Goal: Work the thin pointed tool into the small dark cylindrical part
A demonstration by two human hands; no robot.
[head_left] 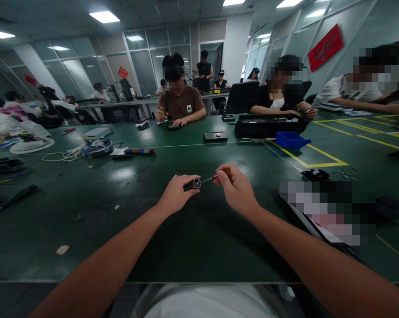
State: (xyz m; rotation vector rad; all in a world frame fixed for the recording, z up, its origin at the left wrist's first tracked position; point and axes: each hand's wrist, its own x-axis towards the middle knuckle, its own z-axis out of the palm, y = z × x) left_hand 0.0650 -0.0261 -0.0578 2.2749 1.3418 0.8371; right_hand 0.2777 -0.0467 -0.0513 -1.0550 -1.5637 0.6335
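Note:
Near the middle of the green table (173, 247), my left hand (177, 193) holds a small dark cylindrical part (196, 183) between thumb and fingers, its round open end turned to the right. My right hand (235, 187) pinches the small red handle (215, 177) of a thin metal tool. The tool's shaft (206, 179) points left, its tip close to the round end of the part. Whether the tip touches the part is too small to tell.
Beyond my hands lie a green circuit board (215, 136), a blue bin (291, 139) and a long black device (269, 126). A screwdriver (20, 195) and cables (96, 148) are on the left. Small black parts (315, 174) lie right. People sit across the table.

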